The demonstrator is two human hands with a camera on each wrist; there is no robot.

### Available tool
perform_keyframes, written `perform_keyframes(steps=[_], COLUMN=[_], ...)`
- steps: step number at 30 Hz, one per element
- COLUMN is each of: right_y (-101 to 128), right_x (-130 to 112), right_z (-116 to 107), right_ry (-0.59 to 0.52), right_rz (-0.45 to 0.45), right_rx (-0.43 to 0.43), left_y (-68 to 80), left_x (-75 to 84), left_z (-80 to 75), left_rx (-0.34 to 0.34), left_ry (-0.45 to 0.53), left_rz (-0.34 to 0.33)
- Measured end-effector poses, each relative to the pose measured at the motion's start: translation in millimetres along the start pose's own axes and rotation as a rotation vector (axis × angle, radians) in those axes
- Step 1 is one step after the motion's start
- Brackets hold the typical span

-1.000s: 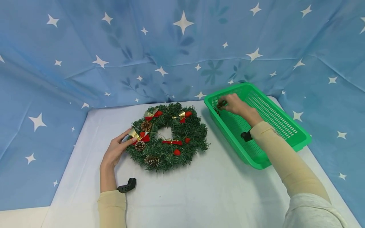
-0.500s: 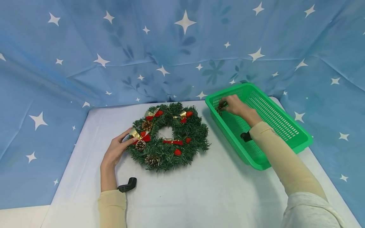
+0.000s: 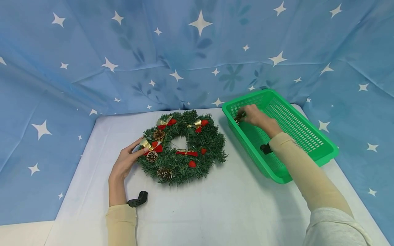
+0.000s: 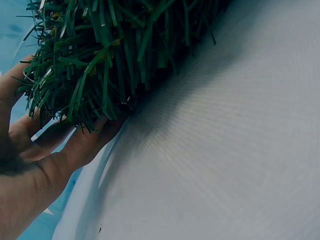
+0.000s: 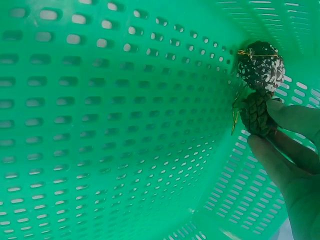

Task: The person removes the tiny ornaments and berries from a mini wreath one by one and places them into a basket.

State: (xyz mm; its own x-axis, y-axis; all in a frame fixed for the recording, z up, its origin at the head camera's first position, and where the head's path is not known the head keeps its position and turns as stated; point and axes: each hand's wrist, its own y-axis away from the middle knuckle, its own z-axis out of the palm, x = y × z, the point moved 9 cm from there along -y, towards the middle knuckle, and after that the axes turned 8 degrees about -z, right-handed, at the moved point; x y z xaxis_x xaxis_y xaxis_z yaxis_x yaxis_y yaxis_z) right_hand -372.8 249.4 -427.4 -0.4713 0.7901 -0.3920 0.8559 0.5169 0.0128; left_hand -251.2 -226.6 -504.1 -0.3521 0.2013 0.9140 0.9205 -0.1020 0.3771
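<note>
- While the right hand [image 3: 253, 114] reaches into the far left corner of the green basket [image 3: 311, 136], its fingers [image 5: 280, 165] pinch a dark pine cone [image 5: 257, 117] that lies against the perforated wall.
- Just above that cone sits a second, white-frosted pine cone [image 5: 261, 65], touching the first; both have thin gold wire or thread on them. The head view shows only a small brown shape at the fingertips, so I cannot tell whether either cone is lifted off the basket floor.
- On the white table [image 3: 215, 205] the wreath [image 3: 181, 147] lies flat, well apart from the basket's near end but close beside its left wall.
- Already on the wreath are three pine cones, several red-and-gold bows and small red berries, so the dressing looks well under way.
- Its right side and lower right carry bare green needles only, which reads as room left for more pieces.
- At the wreath's left edge the left hand [image 3: 125, 163] steadies it: the thumb and fingers rest against the needles, loosely spread rather than clenched, as the left wrist view [image 4: 75, 145] confirms.
- As I judge it, the cone has been taken hold of but not brought out; carrying it over and fixing it among the needles is not yet done.
- Apart from the two cones, the visible basket floor shows nothing else.
</note>
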Motion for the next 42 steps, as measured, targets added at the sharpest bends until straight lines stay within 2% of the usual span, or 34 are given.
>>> perform_keyframes(steps=[17, 30, 42], right_y=[-1.4, 3.4, 2.2], right_x=[2.3, -5.7, -24.4], right_z=[2.9, -9.4, -21.8], right_ry=[0.017, 0.033, 0.034], right_rz=[0.021, -0.001, -0.044], right_rx=[-0.019, 0.022, 0.050], left_y=[-1.2, -0.7, 0.2], left_x=[-2.3, -1.9, -0.8], left_z=[-0.9, -0.6, -0.9], left_rx=[0.007, 0.004, 0.023], left_ry=[-0.004, -0.024, -0.064], left_rz=[-0.020, -0.013, -0.008])
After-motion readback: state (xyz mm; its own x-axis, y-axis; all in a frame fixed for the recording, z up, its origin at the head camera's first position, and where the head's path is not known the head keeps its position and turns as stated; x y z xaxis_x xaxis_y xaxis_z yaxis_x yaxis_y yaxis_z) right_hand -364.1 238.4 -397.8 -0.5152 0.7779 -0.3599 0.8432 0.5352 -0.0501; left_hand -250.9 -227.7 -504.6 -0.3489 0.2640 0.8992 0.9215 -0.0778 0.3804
